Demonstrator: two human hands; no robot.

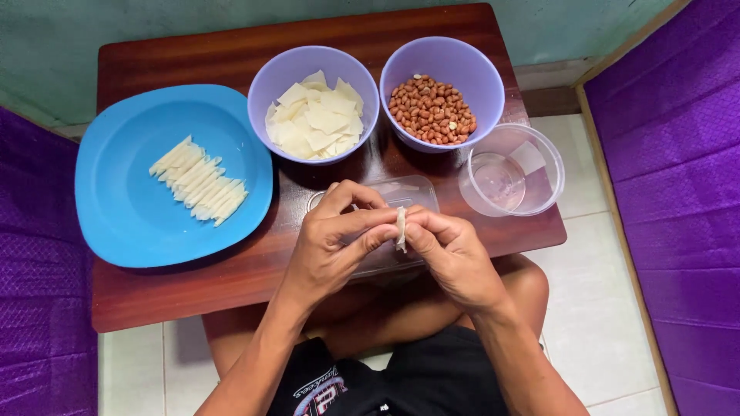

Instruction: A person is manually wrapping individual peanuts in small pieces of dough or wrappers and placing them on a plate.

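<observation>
- Blue plate [123, 208] sits far left on the dark wooden table [231, 46]; we see a row of rolled pale wrappers [199, 180] lined up on it.
- Next right, lilac bowl [270, 85] holding flat pale wrapper squares [316, 117].
- Our left hand [335, 243] is closed in a pinch, thumb and fingers on the left edge of a small rolled wrapper [401, 229], held upright above the table's near edge.
- Under both hands, a clear rectangular container [408, 191]; contents we can't make out.
- Our right hand [451, 254] is also closed in a pinch on the same rolled wrapper from the right, fingertips meeting the left hand's.
- Second lilac bowl [482, 77], behind the hands, full of red-brown peanuts [432, 109].
- Far right, a clear round tub [539, 192] at the table corner, with what looks like a little liquid.
</observation>
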